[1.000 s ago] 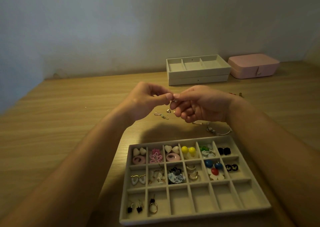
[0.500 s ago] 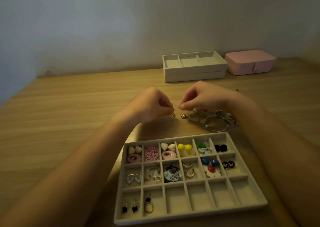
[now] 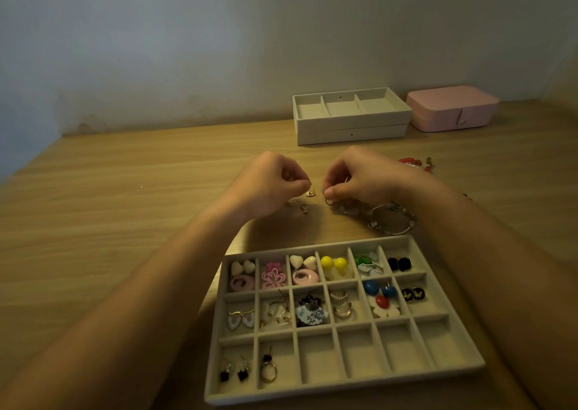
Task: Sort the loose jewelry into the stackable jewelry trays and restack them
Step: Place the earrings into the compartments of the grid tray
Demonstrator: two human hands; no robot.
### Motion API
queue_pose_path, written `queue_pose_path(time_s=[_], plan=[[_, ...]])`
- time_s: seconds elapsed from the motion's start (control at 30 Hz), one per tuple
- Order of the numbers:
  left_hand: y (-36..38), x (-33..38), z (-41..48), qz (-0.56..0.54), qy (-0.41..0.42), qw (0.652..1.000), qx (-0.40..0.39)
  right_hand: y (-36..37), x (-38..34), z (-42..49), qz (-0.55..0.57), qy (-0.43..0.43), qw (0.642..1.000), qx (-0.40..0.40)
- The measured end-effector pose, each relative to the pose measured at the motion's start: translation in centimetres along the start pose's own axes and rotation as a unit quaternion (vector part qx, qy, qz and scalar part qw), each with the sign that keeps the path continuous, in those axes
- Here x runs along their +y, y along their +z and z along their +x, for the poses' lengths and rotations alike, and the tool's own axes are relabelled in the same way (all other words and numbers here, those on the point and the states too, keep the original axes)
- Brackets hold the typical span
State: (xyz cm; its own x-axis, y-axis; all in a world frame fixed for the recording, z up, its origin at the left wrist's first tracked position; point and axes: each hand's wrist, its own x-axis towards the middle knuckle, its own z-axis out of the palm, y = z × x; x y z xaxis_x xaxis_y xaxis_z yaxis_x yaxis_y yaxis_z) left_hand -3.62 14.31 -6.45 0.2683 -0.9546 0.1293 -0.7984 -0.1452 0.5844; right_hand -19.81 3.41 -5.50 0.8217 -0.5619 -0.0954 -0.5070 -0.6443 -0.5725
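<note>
A beige compartment tray [image 3: 450, 366] lies in front of me, with earrings filling its top two rows and the bottom left cells. Just beyond it, my left hand [image 3: 269, 184] pinches a small gold earring [image 3: 310, 193] by its hook. My right hand [image 3: 359, 176] pinches another small earring [image 3: 329, 202] a short gap to the right. A loose earring [image 3: 302, 207] lies on the table under my left hand. A silver bangle with charms [image 3: 394, 220] and a heap of pale pieces [image 3: 348, 207] sit below my right hand.
Two stacked beige trays [image 3: 352, 124] stand at the back by the wall, the top one with three compartments. A pink jewelry box [image 3: 452, 109] sits to their right. Red beaded jewelry [image 3: 416, 163] lies on the wooden table [image 3: 125, 215] right of my right wrist.
My hands came down from mid-air toward the table and drew apart, each now holding one small earring. The view tilted slightly downward.
</note>
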Motion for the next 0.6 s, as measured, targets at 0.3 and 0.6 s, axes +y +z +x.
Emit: queue_pose_path(time_s=[0.3, 0.6], plan=[[-1.4, 1.9, -2.6, -0.422, -0.116, 0.898, -0.045, -0.4, -1.1, -0.7, 0.260, -0.027, 0.962, 0.074], [-3.9, 2.8, -6.3, -0.475, -0.133, 0.870, 0.011, -0.1, -4.7, -3.3, 0.287, -0.070, 0.953, 0.068]])
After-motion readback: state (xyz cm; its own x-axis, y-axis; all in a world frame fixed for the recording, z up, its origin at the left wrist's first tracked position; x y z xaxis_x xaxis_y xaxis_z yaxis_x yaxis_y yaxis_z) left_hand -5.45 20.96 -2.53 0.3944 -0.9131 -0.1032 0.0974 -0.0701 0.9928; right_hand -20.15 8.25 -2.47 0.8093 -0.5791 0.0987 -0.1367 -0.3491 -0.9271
